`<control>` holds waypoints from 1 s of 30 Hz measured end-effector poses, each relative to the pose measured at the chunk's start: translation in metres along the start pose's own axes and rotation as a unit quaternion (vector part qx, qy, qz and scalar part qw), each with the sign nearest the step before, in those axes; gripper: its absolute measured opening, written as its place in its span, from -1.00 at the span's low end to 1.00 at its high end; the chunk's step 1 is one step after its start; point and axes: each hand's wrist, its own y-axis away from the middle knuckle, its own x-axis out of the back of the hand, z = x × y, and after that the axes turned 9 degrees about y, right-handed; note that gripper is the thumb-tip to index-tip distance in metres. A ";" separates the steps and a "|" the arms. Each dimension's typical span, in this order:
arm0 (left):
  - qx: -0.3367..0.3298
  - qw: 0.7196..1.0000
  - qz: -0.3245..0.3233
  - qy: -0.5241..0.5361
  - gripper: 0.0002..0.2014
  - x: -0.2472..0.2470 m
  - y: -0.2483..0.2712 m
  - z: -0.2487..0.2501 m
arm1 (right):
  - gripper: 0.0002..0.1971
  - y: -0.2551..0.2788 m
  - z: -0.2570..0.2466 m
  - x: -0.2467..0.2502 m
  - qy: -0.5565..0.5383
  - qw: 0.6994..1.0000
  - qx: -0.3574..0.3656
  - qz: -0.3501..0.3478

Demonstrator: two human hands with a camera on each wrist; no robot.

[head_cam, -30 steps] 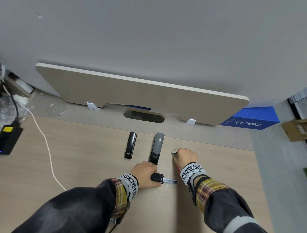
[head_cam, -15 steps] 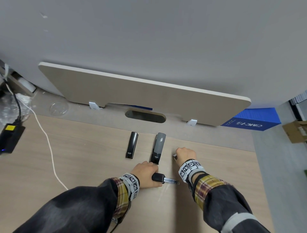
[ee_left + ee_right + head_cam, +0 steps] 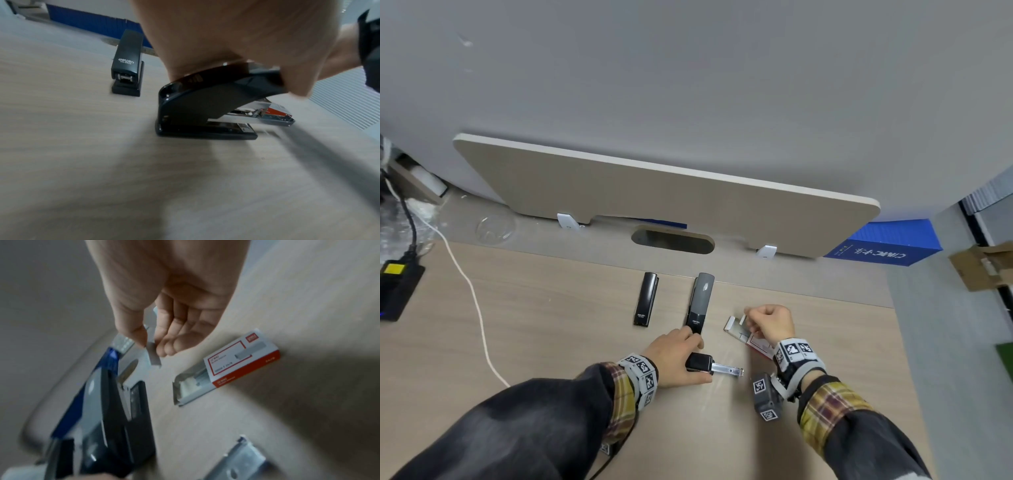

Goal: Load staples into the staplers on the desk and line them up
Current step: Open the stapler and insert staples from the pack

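Three black staplers are on the wooden desk (image 3: 551,325). My left hand (image 3: 674,356) grips the nearest stapler (image 3: 700,362) (image 3: 205,104), whose metal staple tray (image 3: 727,370) (image 3: 275,117) is slid out to the right. Two closed staplers stand behind it, a slim one (image 3: 646,298) (image 3: 127,63) on the left and a larger one (image 3: 700,303) beside it. My right hand (image 3: 768,323) pinches a strip of staples (image 3: 153,353) between thumb and fingers, lifted above the desk. Below that hand lies the red and white staple box (image 3: 748,337) (image 3: 236,366), its inner tray pulled out.
A beige panel (image 3: 671,202) leans on the wall behind the desk, over a cable slot (image 3: 673,241). A white cable (image 3: 472,301) and a black power brick (image 3: 399,291) lie at the left. A blue box (image 3: 883,246) sits at the back right.
My right hand has lifted off the staple box with a strip of staples pinched in it, uncovering the box. The left hand and its stapler stay in place.
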 end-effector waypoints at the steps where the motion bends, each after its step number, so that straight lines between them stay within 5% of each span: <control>1: -0.015 1.000 0.014 -0.006 -0.32 0.002 0.002 0.001 | -0.79 0.003 -0.002 0.003 -0.043 0.999 -0.023 -0.022; 6: -0.065 0.993 0.102 0.009 -0.45 0.018 0.004 0.019 | -0.80 0.019 -0.011 0.009 -0.134 0.984 -0.055 -0.102; 14: -0.016 0.980 0.169 0.106 -0.68 0.030 -0.009 0.065 | -0.80 0.058 -0.025 -0.003 -0.091 0.976 0.021 -0.199; 17: 0.001 0.974 0.177 0.140 -0.81 0.022 -0.012 0.061 | -0.78 0.063 -0.021 -0.004 -0.076 0.976 0.031 -0.202; 19: 0.010 0.972 0.175 0.155 -0.78 0.019 -0.010 0.057 | -0.74 0.055 -0.013 -0.001 -0.053 0.988 0.035 -0.139; 21: 0.022 0.972 0.173 0.158 -0.76 0.019 -0.008 0.054 | -0.74 0.042 -0.003 0.007 0.070 0.996 0.052 -0.018; 23: 0.031 0.971 0.172 0.163 -0.75 0.020 -0.007 0.050 | -0.83 0.032 0.005 0.013 0.247 0.966 0.061 0.040; 30: 0.049 0.970 0.137 0.195 -0.77 0.029 -0.015 0.042 | -0.88 0.011 0.008 0.000 0.471 0.872 0.130 0.018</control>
